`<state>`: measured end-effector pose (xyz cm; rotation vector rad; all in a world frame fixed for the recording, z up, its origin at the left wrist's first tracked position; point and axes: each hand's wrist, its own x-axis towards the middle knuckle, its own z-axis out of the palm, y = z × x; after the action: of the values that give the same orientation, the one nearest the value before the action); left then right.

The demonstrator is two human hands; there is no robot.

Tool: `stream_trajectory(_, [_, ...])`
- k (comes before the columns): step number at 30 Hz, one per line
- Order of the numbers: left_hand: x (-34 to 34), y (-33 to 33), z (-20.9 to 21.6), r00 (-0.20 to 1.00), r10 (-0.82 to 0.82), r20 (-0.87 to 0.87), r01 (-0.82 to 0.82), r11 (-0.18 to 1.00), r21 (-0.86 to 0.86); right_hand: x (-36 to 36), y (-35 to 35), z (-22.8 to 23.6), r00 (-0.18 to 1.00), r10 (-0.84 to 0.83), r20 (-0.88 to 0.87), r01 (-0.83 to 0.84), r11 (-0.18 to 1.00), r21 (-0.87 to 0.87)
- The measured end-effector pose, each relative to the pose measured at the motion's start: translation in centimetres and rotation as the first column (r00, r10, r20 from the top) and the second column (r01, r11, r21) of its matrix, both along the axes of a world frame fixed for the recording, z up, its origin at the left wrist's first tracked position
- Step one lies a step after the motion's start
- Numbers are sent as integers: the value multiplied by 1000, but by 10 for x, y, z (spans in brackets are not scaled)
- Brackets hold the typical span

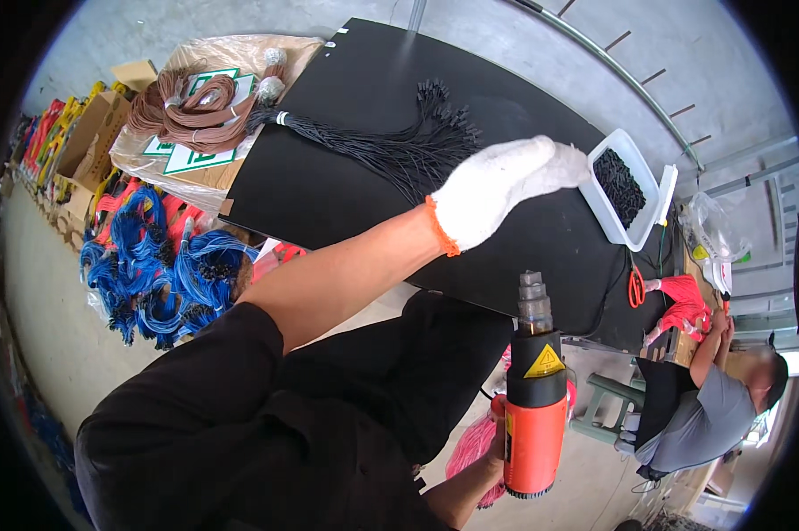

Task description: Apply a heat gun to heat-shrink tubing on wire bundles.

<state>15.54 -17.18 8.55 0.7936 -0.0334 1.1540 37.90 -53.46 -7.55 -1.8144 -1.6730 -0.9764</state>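
Left hand (506, 186) beside the tray (647, 181): fingers together, hold unclear. Right hand (498, 442) grips heat gun (537, 434); keep nozzle (533, 305) off tray.

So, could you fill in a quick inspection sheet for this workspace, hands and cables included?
Surface: black tabletop, bearing a cable bundle and a tub.
Job's things: red-orange heat gun, nozzle toward the top of the picture; white tub holding small black pieces.
Clutter: orange-handled scissors near the tub; clear plastic bag beyond it.
Hands: gloved left hand at the tub's near side, contact unclear; right hand gripping the heat gun, partly hidden behind it.
Cables: banded black cable bundle on the tabletop; brown coils and blue coils at left.
Surroundings: another person at right, near a green stool.
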Motion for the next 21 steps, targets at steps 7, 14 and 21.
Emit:
stream_trajectory(7, [4, -10, -13, 992, -98, -74, 100, 995, 21, -21, 34, 31, 960, -12, 279, -51, 975, 216])
stream_trajectory(14, [-20, -2, -11, 999, 42, 31, -37, 988, -147, -2, 7, 11, 892, -414, -179, 318, 859, -402])
stream_trajectory(21, [-40, 15, 8, 963, 268, -5, -266, 954, -140, -17, 29, 37, 994, 33, 100, -29, 999, -38])
